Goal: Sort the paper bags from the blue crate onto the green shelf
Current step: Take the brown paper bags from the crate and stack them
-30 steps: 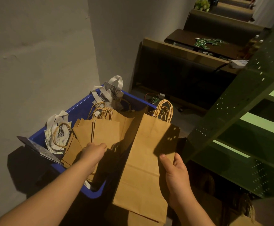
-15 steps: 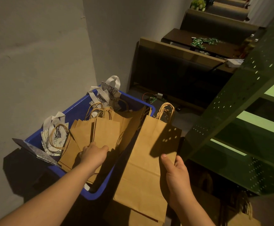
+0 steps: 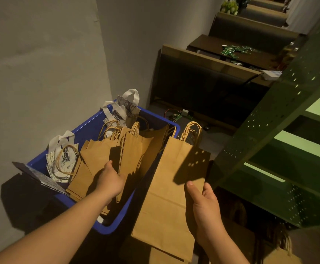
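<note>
Two hands share the work: the right hand (image 3: 206,204) grips one flat brown bag (image 3: 171,189) outside the blue crate (image 3: 90,130), while the left hand (image 3: 110,180) pinches another bag (image 3: 130,155) inside, probably to lift it.

Green shelf (image 3: 281,115) bays open rightward; upright bags (image 3: 128,149) crowd the blue crate (image 3: 90,128).

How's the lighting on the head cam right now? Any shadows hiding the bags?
Head view: dim, warm light. The green shelf post throws a hole-dotted shadow across the brown bag held by the right hand. The left hand darkens the bags in the blue crate. Wide-angle bending at the edges; no glare or blur.
</note>
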{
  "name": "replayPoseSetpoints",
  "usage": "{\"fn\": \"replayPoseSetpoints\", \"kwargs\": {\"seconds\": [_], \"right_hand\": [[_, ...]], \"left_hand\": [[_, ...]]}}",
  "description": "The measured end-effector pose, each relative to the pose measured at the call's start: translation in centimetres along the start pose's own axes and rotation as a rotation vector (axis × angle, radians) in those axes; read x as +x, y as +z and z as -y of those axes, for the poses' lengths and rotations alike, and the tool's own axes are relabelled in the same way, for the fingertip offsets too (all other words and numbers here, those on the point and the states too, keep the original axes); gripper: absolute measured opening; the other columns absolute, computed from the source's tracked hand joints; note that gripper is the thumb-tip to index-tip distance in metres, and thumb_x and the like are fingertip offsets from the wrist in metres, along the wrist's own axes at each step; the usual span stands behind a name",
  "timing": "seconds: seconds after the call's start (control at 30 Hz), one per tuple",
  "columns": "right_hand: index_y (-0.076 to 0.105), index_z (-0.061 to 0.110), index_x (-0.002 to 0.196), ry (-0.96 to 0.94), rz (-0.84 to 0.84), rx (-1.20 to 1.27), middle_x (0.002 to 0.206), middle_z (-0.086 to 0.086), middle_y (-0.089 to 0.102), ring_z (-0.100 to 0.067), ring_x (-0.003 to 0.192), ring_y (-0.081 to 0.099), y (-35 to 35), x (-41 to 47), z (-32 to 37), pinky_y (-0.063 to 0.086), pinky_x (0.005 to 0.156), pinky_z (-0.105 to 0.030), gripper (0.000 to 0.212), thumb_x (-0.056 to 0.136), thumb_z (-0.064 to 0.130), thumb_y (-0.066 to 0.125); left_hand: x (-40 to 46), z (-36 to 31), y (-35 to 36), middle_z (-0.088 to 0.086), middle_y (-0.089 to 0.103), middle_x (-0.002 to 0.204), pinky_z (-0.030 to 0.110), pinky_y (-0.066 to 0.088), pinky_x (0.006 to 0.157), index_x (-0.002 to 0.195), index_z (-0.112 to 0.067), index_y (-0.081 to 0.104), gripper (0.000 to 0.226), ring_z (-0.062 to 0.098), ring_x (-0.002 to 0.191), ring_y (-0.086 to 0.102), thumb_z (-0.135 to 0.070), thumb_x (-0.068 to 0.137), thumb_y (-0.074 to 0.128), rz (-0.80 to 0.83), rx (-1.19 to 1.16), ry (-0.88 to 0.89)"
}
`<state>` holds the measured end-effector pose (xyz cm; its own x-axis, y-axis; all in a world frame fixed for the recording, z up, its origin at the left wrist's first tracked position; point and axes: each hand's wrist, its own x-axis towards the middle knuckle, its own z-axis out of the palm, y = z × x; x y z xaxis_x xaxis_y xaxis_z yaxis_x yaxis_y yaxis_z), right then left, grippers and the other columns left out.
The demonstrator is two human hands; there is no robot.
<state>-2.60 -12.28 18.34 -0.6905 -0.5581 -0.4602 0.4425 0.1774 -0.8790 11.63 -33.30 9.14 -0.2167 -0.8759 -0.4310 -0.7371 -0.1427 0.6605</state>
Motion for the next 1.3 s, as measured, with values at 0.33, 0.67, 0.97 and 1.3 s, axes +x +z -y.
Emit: {"fn": "replayPoseSetpoints", "kwargs": {"seconds": [0.33, 0.67, 0.97, 1.3], "right_hand": [[0.064, 0.024, 0.120, -0.038, 0.076, 0.043, 0.099, 0.006, 0.078, -0.008, 0.088, 0.075, 0.1, -0.6, 0.6, 0.047, 0.079, -0.029, 0.022, 0.099, 0.020, 0.060], [0.063, 0.030, 0.119, -0.133, 0.129, 0.094, 0.106, 0.010, 0.078, -0.007, 0.096, 0.074, 0.8, -1.5, 2.4, 0.048, 0.082, -0.027, 0.024, 0.097, 0.023, 0.061], [0.060, 0.035, 0.116, -0.201, 0.183, 0.104, 0.099, 0.016, 0.078, -0.003, 0.093, 0.074, 0.3, -2.2, 4.3, 0.050, 0.079, -0.022, 0.024, 0.094, 0.023, 0.062], [0.061, 0.031, 0.123, -0.217, 0.128, 0.019, 0.105, 0.013, 0.077, -0.005, 0.095, 0.073, -1.0, -2.7, 4.3, 0.050, 0.082, -0.027, 0.026, 0.099, 0.025, 0.060]], "left_hand": [[-2.6, -1.8, -3.5, 0.007, 0.056, 0.146, 0.032, 0.049, 0.086, 0.154, -0.018, 0.042, 0.050, 0.024, 0.121, 0.060, -0.030, 0.106, 0.052, -0.032, 0.034, 0.168], [-9.1, -5.2, -9.7, -0.005, 0.069, 0.105, 0.035, 0.055, 0.067, 0.112, -0.037, 0.050, 0.014, 0.014, 0.092, 0.070, -0.033, 0.102, 0.058, -0.106, -0.348, 0.288], [-13.1, -5.0, -7.5, -0.005, 0.058, 0.145, 0.059, 0.048, 0.107, 0.149, -0.041, 0.038, 0.067, 0.023, 0.134, 0.056, -0.054, 0.087, 0.059, 0.137, -0.522, 0.224], [-14.2, -5.6, -3.5, 0.006, 0.037, 0.161, 0.048, 0.041, 0.113, 0.164, -0.023, 0.014, 0.068, 0.024, 0.132, 0.047, -0.011, 0.106, 0.046, 0.408, -0.699, 0.092]]}}
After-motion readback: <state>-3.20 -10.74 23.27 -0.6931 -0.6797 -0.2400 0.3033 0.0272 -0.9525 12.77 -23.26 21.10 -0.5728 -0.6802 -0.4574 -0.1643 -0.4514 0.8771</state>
